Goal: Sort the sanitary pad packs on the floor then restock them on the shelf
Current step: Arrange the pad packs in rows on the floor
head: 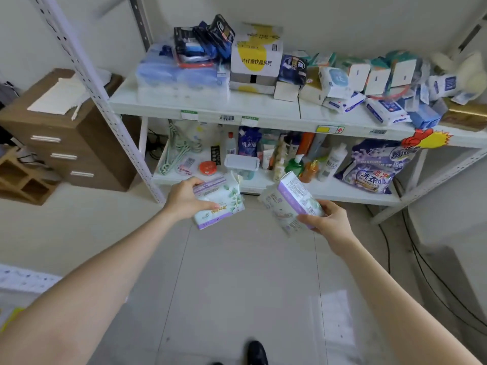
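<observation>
As we face the shelf (258, 106), our left hand (184, 198) curls its fingers round a leaf-printed pad pack (224, 204) mid-frame; our right hand (326, 222) wraps thumb and fingers round a second pad pack (292, 201) just right of it. Above them, a lidded tub (241, 164) holds something teal.

Both bare arms reach forward, a little apart. The left hand (184, 199) pinches a leaf-printed pack (227, 201) between thumb and fingers; the right hand (328, 223) grips a tilted pack (291, 197) at its lower end
</observation>
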Demonstrator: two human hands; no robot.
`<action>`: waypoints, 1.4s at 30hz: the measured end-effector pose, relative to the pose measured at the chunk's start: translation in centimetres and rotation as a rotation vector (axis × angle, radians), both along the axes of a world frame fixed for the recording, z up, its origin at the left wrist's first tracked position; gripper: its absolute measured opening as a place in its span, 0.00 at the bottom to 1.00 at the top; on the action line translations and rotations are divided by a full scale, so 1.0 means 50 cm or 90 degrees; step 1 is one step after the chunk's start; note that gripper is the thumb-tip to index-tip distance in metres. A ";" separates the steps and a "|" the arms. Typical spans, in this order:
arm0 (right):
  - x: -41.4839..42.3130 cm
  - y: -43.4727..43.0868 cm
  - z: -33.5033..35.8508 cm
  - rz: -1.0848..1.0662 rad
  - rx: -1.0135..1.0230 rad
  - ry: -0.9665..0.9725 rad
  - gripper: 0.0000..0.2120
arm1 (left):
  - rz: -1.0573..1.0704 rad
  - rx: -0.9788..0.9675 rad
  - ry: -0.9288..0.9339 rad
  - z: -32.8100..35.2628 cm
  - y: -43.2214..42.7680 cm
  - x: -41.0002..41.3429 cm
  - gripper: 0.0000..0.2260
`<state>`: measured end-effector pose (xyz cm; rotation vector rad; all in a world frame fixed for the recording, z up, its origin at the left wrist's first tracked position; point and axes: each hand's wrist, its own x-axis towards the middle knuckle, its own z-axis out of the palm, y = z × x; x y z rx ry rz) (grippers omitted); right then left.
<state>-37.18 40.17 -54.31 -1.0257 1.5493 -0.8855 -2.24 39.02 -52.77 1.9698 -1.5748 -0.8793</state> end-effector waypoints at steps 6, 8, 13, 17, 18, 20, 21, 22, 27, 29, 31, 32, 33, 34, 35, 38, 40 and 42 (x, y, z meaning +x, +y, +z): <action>0.022 0.013 -0.129 0.020 0.066 0.040 0.24 | 0.000 0.067 -0.008 -0.136 0.003 0.030 0.28; 0.032 0.010 -0.172 0.025 0.085 0.041 0.25 | -0.001 0.078 -0.006 -0.173 -0.010 0.040 0.26; 0.054 -0.024 -0.288 0.038 0.125 0.041 0.29 | -0.039 0.090 -0.007 -0.270 -0.079 0.054 0.26; 0.080 -0.076 -0.394 0.055 0.150 0.035 0.29 | -0.082 0.096 -0.029 -0.362 -0.157 0.054 0.27; 0.086 -0.092 -0.422 0.061 0.157 0.033 0.29 | -0.092 0.099 -0.039 -0.388 -0.178 0.053 0.27; 0.099 -0.126 -0.480 0.071 0.174 0.025 0.28 | -0.111 0.109 -0.059 -0.446 -0.220 0.051 0.27; 0.105 -0.145 -0.512 0.075 0.181 0.020 0.28 | -0.118 0.113 -0.066 -0.478 -0.240 0.053 0.27; 0.112 -0.164 -0.545 0.081 0.187 0.015 0.28 | -0.123 0.115 -0.070 -0.512 -0.260 0.054 0.28; 0.140 -0.244 -0.715 0.114 0.213 0.019 0.27 | -0.113 0.124 -0.071 -0.698 -0.347 0.067 0.30; 0.150 -0.267 -0.786 0.129 0.218 0.032 0.28 | -0.118 0.124 -0.073 -0.773 -0.376 0.072 0.30; 0.159 -0.285 -0.858 0.149 0.223 0.048 0.29 | -0.131 0.127 -0.074 -0.849 -0.404 0.076 0.30; 0.164 -0.293 -0.895 0.157 0.223 0.059 0.30 | -0.140 0.128 -0.074 -0.887 -0.418 0.078 0.30; 0.168 -0.301 -0.933 0.164 0.220 0.071 0.30 | -0.149 0.127 -0.073 -0.925 -0.431 0.079 0.30; 0.171 -0.308 -0.970 0.171 0.216 0.082 0.30 | -0.158 0.126 -0.071 -0.962 -0.444 0.080 0.30; 0.175 -0.315 -1.008 0.176 0.213 0.093 0.31 | -0.166 0.124 -0.069 -0.999 -0.456 0.081 0.30; 0.185 -0.330 -1.119 0.189 0.209 0.116 0.31 | -0.184 0.115 -0.066 -1.112 -0.486 0.084 0.30; 0.189 -0.338 -1.188 0.196 0.199 0.127 0.30 | -0.195 0.111 -0.066 -1.182 -0.500 0.084 0.30; 0.189 -0.344 -1.251 0.201 0.186 0.139 0.30 | -0.206 0.108 -0.067 -1.248 -0.511 0.085 0.30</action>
